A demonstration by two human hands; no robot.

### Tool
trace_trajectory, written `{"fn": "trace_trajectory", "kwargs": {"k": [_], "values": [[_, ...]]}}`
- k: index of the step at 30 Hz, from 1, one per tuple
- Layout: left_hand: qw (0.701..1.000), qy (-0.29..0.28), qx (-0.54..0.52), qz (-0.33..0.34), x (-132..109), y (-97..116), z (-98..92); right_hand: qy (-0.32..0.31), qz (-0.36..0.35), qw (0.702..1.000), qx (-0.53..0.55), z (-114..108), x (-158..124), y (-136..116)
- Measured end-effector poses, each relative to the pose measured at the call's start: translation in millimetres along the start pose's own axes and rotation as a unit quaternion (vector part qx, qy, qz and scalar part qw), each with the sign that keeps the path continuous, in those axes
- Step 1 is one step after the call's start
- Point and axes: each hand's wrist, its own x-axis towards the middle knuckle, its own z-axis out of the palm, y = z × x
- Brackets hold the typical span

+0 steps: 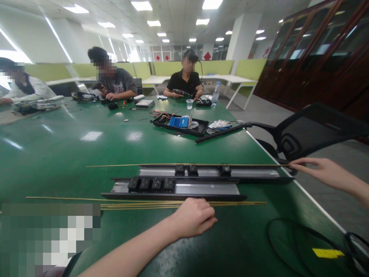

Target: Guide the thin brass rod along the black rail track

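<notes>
My right hand pinches the right end of a thin brass-coloured rod between thumb and fingers. The rod stretches left along the far edge of a black-edged metal channel, which holds three small black blocks. Nearer to me lies a second, shorter channel with several black blocks grouped toward its left. My left hand rests on the table, its fingers curled in a loose fist; nothing shows in them. Several more thin rods lie beside that hand and pass behind it.
A black tray with a blue part lies farther back, beside white gloves and a black strip. A black cable coils at the front right. A chair stands at the right edge. Three people sit across the green table.
</notes>
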Motion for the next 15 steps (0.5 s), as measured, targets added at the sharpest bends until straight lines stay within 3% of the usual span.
{"fn": "trace_trajectory", "kwargs": {"k": [7, 15], "values": [[1.0, 0.002, 0.002, -0.004, 0, 0, -0.5, 0.026, 0.006, 1.0, -0.012, -3, 7, 28], [1.0, -0.002, 0.004, -0.005, 1, 2, -2.1, 0.04, -0.001, 0.999, -0.018, -9, 3, 36]]}}
